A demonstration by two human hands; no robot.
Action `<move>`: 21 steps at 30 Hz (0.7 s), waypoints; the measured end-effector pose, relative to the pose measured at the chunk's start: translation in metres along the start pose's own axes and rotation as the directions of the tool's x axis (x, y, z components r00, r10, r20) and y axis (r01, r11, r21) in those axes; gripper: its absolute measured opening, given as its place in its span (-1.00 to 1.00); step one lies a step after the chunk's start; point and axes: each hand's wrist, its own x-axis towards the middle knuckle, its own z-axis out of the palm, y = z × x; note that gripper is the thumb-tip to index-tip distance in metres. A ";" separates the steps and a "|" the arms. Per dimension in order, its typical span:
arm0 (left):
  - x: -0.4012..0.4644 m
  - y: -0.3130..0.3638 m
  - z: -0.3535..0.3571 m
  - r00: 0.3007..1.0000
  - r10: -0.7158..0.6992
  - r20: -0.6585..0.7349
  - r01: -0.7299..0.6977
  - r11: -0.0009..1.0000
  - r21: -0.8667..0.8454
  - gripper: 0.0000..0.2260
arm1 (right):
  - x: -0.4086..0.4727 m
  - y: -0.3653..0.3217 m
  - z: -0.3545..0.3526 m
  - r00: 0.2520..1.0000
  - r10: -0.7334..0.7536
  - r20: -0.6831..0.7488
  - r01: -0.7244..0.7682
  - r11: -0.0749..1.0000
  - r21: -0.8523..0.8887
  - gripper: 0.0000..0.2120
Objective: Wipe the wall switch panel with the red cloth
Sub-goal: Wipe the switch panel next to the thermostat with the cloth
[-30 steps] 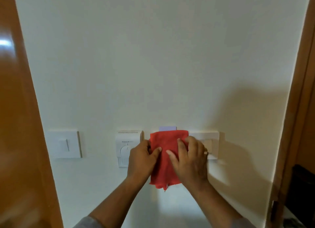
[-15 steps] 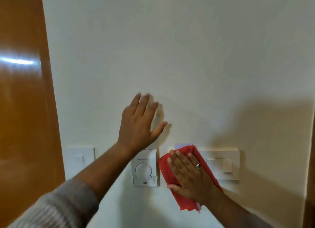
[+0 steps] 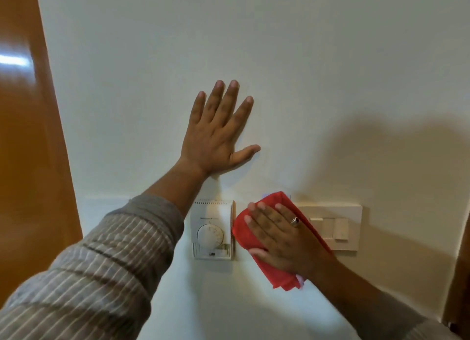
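The left hand (image 3: pixel 216 133) is spread flat, fingers pointing up and thumb stretched sideways, its striped sleeve pushed up the forearm. The right hand (image 3: pixel 282 234) lies lower, palm pressed down flat, fingers together and angled up-left, a ring on one finger.

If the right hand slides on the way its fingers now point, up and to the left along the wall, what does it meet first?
Most likely the white dial thermostat. The right hand lies flat on the red cloth, whose left edge sits right beside the thermostat's raised right side. Whether cloth and thermostat already touch is unclear.
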 end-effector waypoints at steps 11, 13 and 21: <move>-0.015 0.012 0.000 0.952 -0.305 0.025 0.306 0.952 -0.017 -0.07 | -0.010 0.027 -0.008 0.956 -0.279 0.088 0.274 0.959 0.069 -0.38; -0.015 0.014 0.000 0.946 -0.323 0.030 0.324 0.946 -0.029 -0.06 | -0.005 0.013 -0.005 0.991 -0.122 0.062 0.119 0.992 0.049 -0.33; -0.013 0.011 -0.003 0.944 -0.319 0.085 0.323 0.946 -0.040 -0.05 | -0.003 0.010 -0.004 0.952 -0.277 0.134 0.270 0.961 0.063 -0.40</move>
